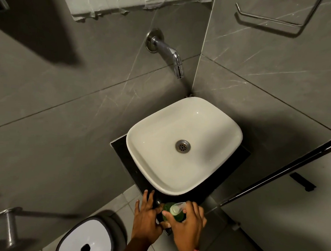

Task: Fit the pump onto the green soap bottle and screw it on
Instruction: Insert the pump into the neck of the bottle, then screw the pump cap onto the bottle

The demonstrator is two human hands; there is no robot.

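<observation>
The green soap bottle [175,216] stands on the black counter [128,162] just in front of the white sink, seen from above. A white pump [175,209] sits on its top, its nozzle pointing right. My right hand [187,228] is wrapped around the bottle and pump from the right, with the thumb on the left side and the fingers over the nozzle. My left hand [146,219] lies to the left, fingers stretched forward; its thumb touches the bottle's left side. The bottle's lower body is hidden by my hands.
A white basin [212,163] with a metal drain sits behind the bottle. A chrome tap [169,53] juts from the grey tiled wall. A white-lidded bin [88,237] stands on the floor at lower left. A glass partition with a black frame [282,171] closes the right side.
</observation>
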